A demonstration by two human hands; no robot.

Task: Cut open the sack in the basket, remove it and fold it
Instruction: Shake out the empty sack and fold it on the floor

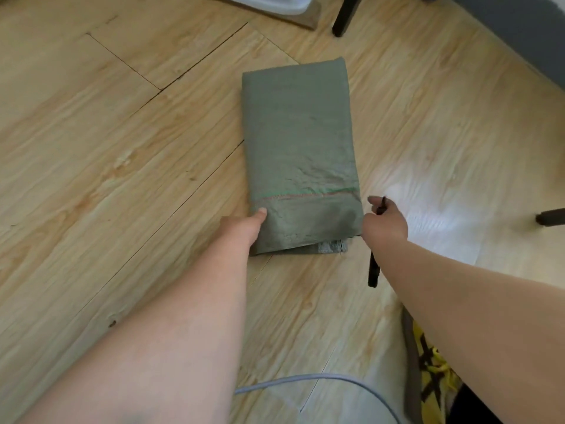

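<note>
1. Wood-plank floor (pixel 107 148) fills the view, plank seams running diagonally.
2. Left hand (pixel 244 229) is at the sack's near-left corner. Thumb lies on top of the fabric; the other fingers are hidden under or behind the edge, so it looks like a pinch on that corner, but I can't confirm the full grip.
3. Sack (pixel 298 148) is grey-green woven material, folded into a flat narrow rectangle, lying on the floor at centre with its long axis pointing away from the person. A faint red/green stripe crosses it near the close end. Inner layers stick out at the near-right edge.
4. Grey cable (pixel 321 379) curves across the floor at the bottom, near the person.
5. Right hand (pixel 385 223) is just beside the sack's near-right corner, fingers curled round a thin dark tool (pixel 373 270). One end shows above the hand, the other below the wrist. Can't tell what tool it is.
6. Yellow-and-black item (pixel 434 371) is at bottom right, partly behind the right forearm.
</note>
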